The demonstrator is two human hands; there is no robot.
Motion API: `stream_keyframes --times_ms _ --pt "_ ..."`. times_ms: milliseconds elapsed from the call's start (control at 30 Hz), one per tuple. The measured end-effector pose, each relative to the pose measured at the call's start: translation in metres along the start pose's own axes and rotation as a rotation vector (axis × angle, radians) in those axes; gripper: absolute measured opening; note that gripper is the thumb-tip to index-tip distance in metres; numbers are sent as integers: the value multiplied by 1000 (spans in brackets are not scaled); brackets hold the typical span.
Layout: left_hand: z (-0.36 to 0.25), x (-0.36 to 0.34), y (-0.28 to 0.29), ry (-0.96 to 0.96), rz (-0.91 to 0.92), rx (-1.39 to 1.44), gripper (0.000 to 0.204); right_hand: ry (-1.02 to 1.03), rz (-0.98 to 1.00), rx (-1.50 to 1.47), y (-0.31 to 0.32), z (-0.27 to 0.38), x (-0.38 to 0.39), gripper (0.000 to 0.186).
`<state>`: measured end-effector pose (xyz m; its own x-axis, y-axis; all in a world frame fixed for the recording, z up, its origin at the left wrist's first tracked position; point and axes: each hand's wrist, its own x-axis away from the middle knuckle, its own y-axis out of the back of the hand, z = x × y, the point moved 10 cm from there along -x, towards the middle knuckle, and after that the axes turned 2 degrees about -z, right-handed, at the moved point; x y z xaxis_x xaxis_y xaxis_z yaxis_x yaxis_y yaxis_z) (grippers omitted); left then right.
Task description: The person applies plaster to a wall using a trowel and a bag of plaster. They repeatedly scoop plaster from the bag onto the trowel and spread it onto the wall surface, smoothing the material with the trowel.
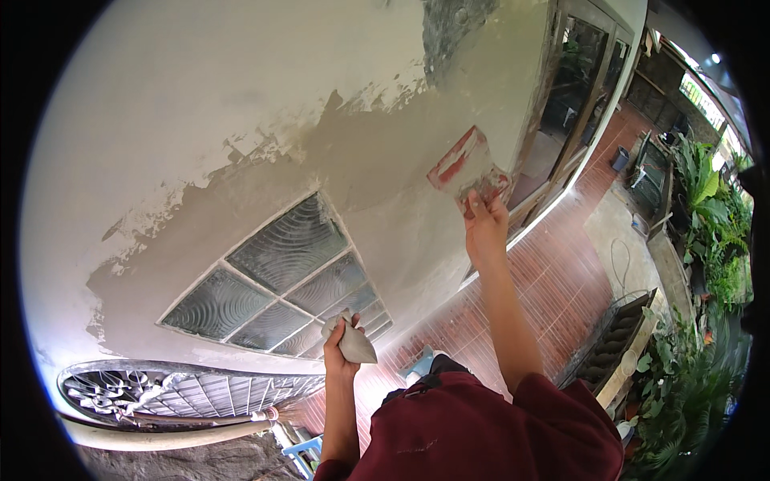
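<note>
My right hand point(485, 228) is raised toward the wall, fingers closed round the handle end of a wide red putty knife point(468, 164). Pale plaster smears its blade, which is at or close to the wall surface; contact cannot be told. Lower down, my left hand point(343, 353) grips a grey, wedge-shaped piece coated in plaster point(358, 345), whose kind I cannot make out. It is in front of the lower part of a glass-block window point(281, 280). Around the window, damp grey-beige plaster point(361, 144) covers the wall, with a ragged border against the whiter wall point(184, 88).
A wood-framed glass door point(571, 80) stands to the right of the wall. Red tiled floor point(553, 264) lies below, with plants point(706, 200) and a row of dark stacked pieces point(618, 345) on the right. A metal grille point(216, 393) and blue plastic frame point(303, 457) are at lower left.
</note>
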<state>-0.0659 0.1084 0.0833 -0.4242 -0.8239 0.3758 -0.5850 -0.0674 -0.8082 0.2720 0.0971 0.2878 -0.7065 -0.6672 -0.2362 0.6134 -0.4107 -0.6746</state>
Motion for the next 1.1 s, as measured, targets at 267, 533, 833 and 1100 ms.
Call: stream_keyframes --times_ms 267,533,833,1100 --pt "2 2 58 -59 -151 112 33 -111 -174 -43 53 -14 -8 25" --pt "8 7 84 -55 -131 122 34 -113 -189 151 89 -71 42 28" --pt "15 23 90 -90 -209 129 34 4 -24 548 36 -91 73 22" --pt "7 43 109 -143 -272 148 36 -176 -243 -186 59 -78 39 29"
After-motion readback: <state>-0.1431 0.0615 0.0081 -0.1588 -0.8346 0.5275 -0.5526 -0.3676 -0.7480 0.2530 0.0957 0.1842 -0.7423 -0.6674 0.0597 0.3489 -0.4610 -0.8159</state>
